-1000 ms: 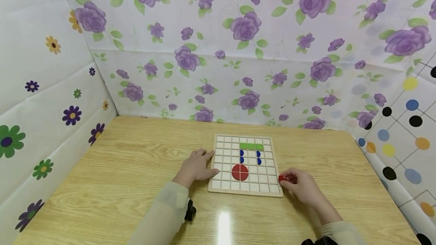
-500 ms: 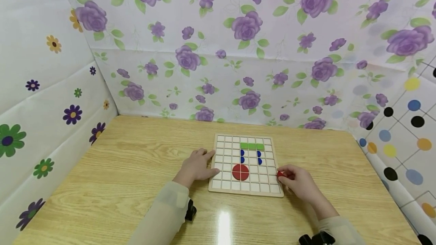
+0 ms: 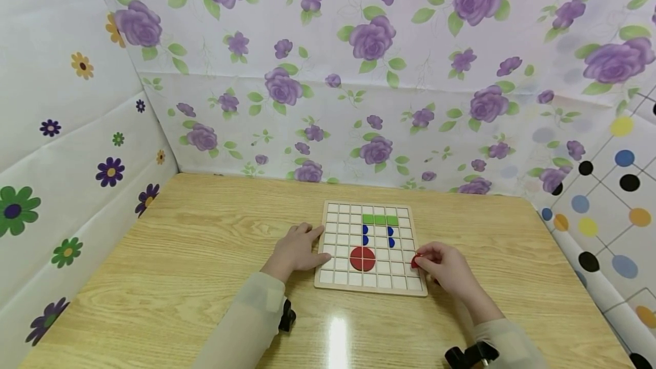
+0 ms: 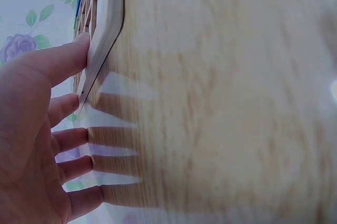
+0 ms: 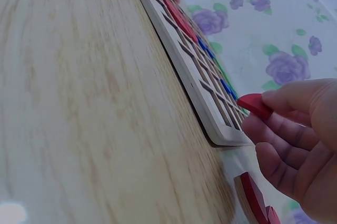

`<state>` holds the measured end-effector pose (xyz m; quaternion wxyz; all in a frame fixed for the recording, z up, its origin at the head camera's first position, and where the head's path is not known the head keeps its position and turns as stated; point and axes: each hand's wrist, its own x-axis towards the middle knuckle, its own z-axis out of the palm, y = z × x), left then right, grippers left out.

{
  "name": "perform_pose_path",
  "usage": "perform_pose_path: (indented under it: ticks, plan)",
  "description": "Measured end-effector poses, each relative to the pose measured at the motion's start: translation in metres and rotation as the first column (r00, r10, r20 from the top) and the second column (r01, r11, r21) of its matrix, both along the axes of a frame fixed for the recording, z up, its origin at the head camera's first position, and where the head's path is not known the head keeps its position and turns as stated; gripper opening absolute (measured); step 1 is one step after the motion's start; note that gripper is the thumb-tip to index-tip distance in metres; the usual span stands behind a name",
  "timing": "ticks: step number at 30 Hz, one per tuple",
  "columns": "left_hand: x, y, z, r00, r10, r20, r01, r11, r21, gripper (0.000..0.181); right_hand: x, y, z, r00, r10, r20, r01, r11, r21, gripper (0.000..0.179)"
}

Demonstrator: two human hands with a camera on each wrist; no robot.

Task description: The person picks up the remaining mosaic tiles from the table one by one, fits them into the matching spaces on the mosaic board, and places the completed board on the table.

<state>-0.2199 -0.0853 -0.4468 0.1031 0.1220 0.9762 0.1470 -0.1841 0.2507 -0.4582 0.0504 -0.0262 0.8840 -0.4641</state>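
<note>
A wooden grid board [image 3: 369, 291] lies on the table. Four-part red circle pieces [image 3: 357, 253], a row of green squares [image 3: 380, 220] and several blue half-discs [image 3: 365, 230] fill some of its cells. My left hand [image 3: 294, 250] rests at the board's left edge, fingers spread, its thumb [image 4: 73, 55] touching the frame. Over the right edge, my right hand [image 3: 450, 269] pinches a red quarter-circle piece [image 5: 255, 105] between thumb and fingertips. Below that hand in the right wrist view, more red pieces [image 5: 253, 197] lie on the table, hidden under the hand in the head view.
The wood-grain table [image 3: 215, 226] stretches out around the board. A flowered cloth [image 3: 328, 124] hangs behind its far edge, with patterned cloths at left and right. A dark wrist-worn camera [image 3: 471, 355] sits on the right forearm, another [image 3: 287, 316] on the left.
My right hand has moved left and slightly away from me, bringing the red quarter-circle piece from beside the board to over its right edge. My left hand has stayed in place.
</note>
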Motion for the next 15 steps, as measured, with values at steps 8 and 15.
perform_pose_path:
  ticks: [8,15]
  plan:
    - [0.0014,-0.0001,0.0029,1.000,0.000,-0.001,0.000,1.000,-0.008,0.071,-0.0042,-0.0036,-0.0003,1.000,-0.014,0.000,0.014,1.000,-0.004,0.016]
    - [0.0004,0.0004,0.0005,1.000,0.003,0.004,-0.003,1.000,-0.014,0.072,-0.0070,-0.0073,-0.0021,1.000,-0.010,-0.028,0.010,1.000,-0.009,0.016]
